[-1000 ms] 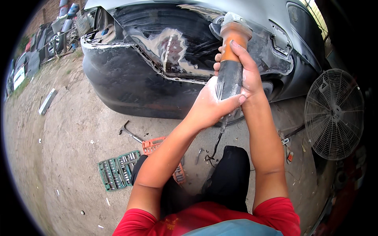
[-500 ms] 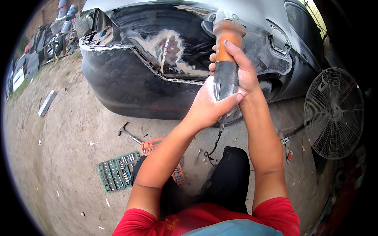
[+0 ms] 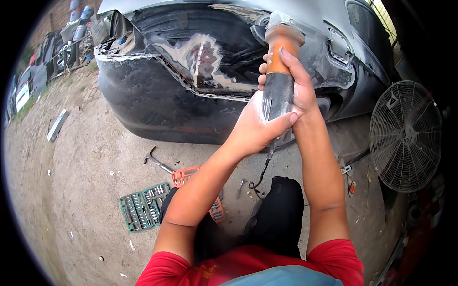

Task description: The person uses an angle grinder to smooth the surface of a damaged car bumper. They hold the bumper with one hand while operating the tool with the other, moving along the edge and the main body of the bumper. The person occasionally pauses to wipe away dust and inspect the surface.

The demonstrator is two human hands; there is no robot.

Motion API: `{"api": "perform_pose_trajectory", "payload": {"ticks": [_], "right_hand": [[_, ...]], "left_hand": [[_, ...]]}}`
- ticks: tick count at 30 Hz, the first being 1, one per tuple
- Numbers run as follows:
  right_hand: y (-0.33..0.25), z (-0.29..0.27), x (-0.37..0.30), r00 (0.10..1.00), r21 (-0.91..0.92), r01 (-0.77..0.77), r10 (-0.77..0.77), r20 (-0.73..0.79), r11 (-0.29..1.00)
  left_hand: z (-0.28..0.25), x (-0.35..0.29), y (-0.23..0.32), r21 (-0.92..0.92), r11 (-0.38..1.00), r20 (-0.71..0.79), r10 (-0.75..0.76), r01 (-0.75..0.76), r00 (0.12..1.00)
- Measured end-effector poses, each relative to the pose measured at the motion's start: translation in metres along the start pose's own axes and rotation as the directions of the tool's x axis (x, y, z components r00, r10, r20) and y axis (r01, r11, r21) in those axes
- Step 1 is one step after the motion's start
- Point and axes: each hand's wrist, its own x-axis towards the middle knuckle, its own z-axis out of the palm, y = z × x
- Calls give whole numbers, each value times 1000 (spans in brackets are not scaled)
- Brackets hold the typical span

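An orange and black angle grinder (image 3: pixel 279 86) is held up against the car's rear side panel (image 3: pixel 229 43). My left hand (image 3: pixel 260 119) wraps round the rear end of its black body, thumb across the top. Further forward, my right hand (image 3: pixel 301 86) grips the body, its thumb lying along the orange part. The grinder's metal head points away from me, and its disc lies mostly hidden beneath. The panel is dark and dusty, with a sanded patch (image 3: pixel 208 57) of grey, beige and reddish layers to the left. A black cord (image 3: pixel 265 171) hangs from the grinder's rear.
The dark bumper (image 3: pixel 162 105) curves below the panel. On the ground lie a hammer (image 3: pixel 160 159), a green socket case (image 3: pixel 138 209) and an orange tool case (image 3: pixel 183 176). A large round fan (image 3: pixel 405 136) stands at right. Scrap parts (image 3: pixel 47 66) are piled at far left.
The grinder and both hands have shifted slightly to the right along the panel. My grip on it looks the same.
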Motion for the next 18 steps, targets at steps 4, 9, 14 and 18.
{"api": "perform_pose_trajectory", "payload": {"ticks": [4,9,14,18], "right_hand": [[1,-3,0,1000,10,-4,4,0,1000],[3,7,0,1000,-7,-7,7,15,1000],[9,15,-5,999,-66,-40,41,17,997],[10,39,-3,998,-222,-33,42,37,974]], "left_hand": [[0,-1,4,25,999,-2,-33,33,999],[1,-5,2,21,1000,-41,11,-10,999],[3,-17,4,-61,998,-102,-31,25,994],[-4,-23,4,-49,999,-148,14,-22,989]]}}
